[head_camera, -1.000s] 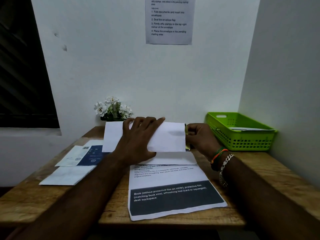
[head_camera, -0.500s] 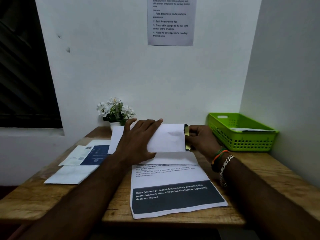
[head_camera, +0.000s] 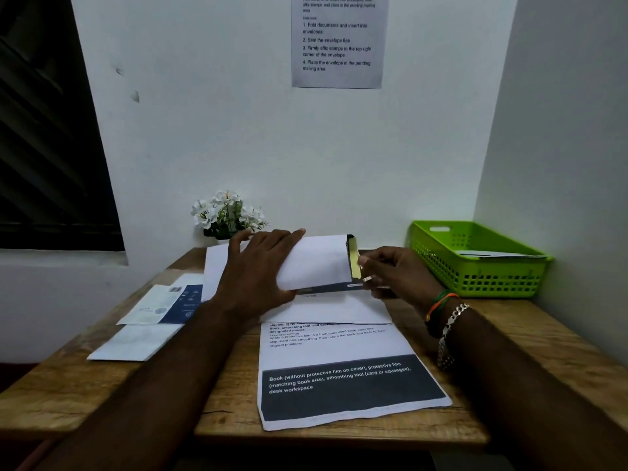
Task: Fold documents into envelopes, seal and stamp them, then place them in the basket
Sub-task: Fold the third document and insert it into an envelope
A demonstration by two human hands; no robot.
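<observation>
At the centre of the frame, above the wooden table [head_camera: 509, 334], the left hand [head_camera: 258, 270] holds a white paper envelope [head_camera: 316, 263] lifted off the surface, fingers spread straight across its face and thumb underneath. Its open end faces right, where a yellowish strip runs along the flap edge. The right hand [head_camera: 394, 273] sits just beside that opening, thumb and forefinger pinched at the flap; whether anything else is between them cannot be told. Below the envelope lies a white printed document [head_camera: 339, 375] with a dark band of white lettering, its upper part folded over. Left of centre lie a white and blue leaflet [head_camera: 170, 304] and another white sheet [head_camera: 136, 345] partly under it. At the right edge, against the corner wall, stands a green plastic basket [head_camera: 475, 277] with white paper inside. White flowers in a small pot [head_camera: 227, 212] stand behind the left hand, and a printed instruction sheet [head_camera: 336, 42] hangs on the wall at upper centre
</observation>
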